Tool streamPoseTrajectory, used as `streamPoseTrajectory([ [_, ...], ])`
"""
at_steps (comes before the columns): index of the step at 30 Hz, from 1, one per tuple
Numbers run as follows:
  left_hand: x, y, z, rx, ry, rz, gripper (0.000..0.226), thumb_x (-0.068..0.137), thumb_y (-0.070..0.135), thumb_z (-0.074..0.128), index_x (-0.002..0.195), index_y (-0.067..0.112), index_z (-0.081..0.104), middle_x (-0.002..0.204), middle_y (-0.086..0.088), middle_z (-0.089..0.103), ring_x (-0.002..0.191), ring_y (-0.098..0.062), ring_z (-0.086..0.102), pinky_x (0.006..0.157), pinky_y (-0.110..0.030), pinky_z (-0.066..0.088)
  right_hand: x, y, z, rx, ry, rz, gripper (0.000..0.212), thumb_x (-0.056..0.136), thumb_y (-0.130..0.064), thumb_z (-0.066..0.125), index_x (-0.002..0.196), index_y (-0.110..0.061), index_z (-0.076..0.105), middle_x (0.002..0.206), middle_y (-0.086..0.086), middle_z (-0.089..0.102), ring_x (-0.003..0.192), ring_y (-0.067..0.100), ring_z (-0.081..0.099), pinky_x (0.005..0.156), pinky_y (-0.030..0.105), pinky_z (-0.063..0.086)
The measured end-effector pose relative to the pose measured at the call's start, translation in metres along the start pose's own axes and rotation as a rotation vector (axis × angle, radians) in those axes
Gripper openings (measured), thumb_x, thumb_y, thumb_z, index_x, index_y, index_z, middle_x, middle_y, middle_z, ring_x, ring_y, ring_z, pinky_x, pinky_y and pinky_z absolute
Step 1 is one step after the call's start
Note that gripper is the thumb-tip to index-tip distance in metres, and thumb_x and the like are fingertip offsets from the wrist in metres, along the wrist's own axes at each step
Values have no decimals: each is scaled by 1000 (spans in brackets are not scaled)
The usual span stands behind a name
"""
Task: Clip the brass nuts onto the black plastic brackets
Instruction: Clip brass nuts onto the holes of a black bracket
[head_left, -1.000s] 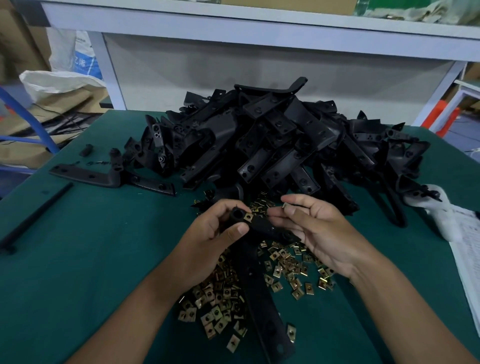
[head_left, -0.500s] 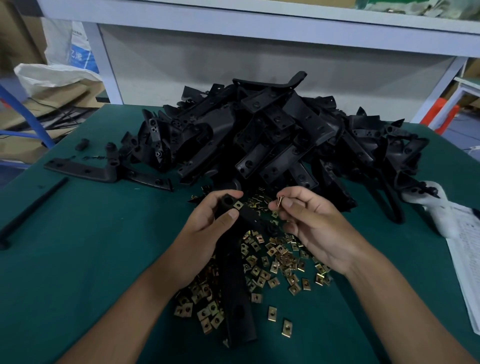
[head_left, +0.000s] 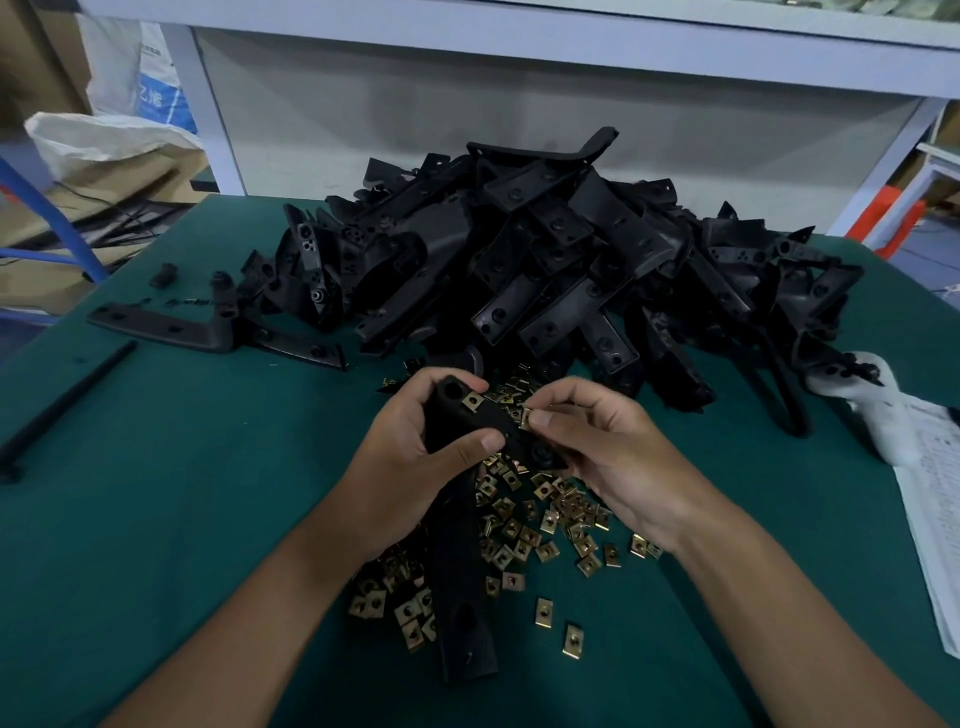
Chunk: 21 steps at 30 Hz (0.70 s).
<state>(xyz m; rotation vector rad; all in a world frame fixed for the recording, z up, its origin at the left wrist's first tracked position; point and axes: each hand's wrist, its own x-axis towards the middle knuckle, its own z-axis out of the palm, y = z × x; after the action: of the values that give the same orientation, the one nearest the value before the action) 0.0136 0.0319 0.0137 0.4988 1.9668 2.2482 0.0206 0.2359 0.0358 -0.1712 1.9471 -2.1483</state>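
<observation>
Bracket (head_left: 457, 519) gripped in left hand (head_left: 410, 467), one nut (head_left: 472, 400) clipped; right hand (head_left: 597, 447) pinches second nut (head_left: 525, 418); pile (head_left: 545, 270) apparently undone

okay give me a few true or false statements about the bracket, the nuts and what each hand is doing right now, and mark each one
1. The left hand grips the black bracket. True.
2. The right hand is empty. False: it pinches a brass nut at its fingertips.
3. One brass nut is already clipped on the bracket near its top end. True.
4. The loose brass nuts lie in a tray. False: they lie scattered on the green table.
5. The pile of black brackets sits beyond the hands. True.
</observation>
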Motion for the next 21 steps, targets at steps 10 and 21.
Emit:
streamPoseTrajectory([
  [10,1,-1,0,-4,-16,15,31,79,19,80,104,31,64,84,4,64,72,-13,62,64,-25,55,0,0,0,-14,50,-26,8,76,-29,77,79,-23,73,71,-3,63,70,16,54,62,26,41],
  [21,0,-2,-1,34,-22,24,32,80,23,81,105,32,64,83,3,62,74,-11,60,65,-24,55,-1,-2,-4,-52,18,-59,2,78,-26,76,77,-26,74,64,-12,63,70,7,61,71,26,47],
])
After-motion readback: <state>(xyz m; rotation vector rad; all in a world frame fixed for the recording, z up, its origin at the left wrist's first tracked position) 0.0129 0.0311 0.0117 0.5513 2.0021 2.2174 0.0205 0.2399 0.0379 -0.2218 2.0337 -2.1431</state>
